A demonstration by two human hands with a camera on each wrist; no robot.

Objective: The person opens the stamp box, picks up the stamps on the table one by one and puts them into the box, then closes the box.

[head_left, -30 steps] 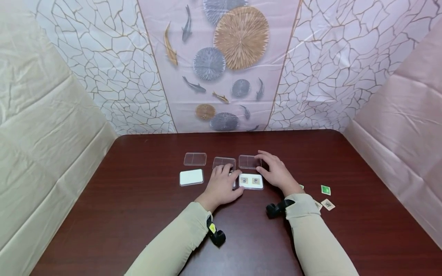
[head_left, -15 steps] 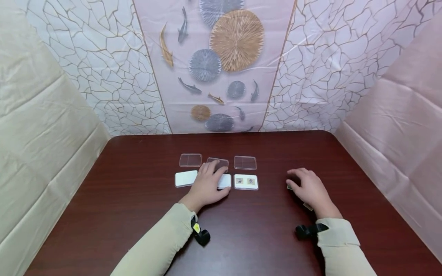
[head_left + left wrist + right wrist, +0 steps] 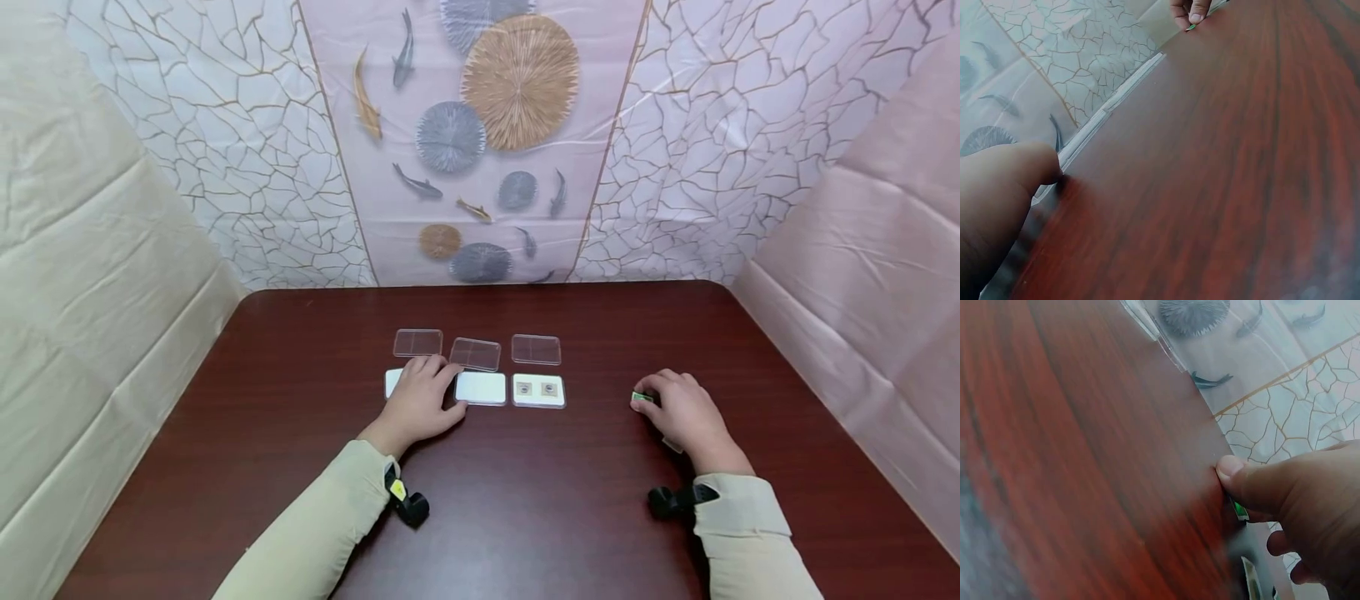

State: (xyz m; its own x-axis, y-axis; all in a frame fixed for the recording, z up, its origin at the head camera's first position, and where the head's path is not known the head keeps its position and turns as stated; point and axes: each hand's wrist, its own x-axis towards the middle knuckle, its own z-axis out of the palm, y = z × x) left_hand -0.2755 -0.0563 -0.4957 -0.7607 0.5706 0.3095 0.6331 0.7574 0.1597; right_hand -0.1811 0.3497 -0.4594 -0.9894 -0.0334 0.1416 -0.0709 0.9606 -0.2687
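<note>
A glossy dark reddish-brown table (image 3: 525, 500) fills the lower view, its far edge meeting a cloth backdrop (image 3: 480, 125) printed with fish, discs and crackle lines; plain pale cloths slope up at either side. Three clear flat cases (image 3: 476, 354) lie in the back row, behind three white-faced ones, the right of which (image 3: 538, 391) shows two small square pieces. Compared with half a second ago, the left hand (image 3: 418, 398) has slid from the middle white case (image 3: 481, 388) toward the left one (image 3: 392, 382), which it now partly covers; its thumb and forefinger are spread apart. The right hand, over by the middle cases a second ago, now stands well to their right. A small green card (image 3: 642, 397) lies between thumb and fingers of the right hand (image 3: 686, 417), pinched; another card (image 3: 672, 445) shows just below that hand.
</note>
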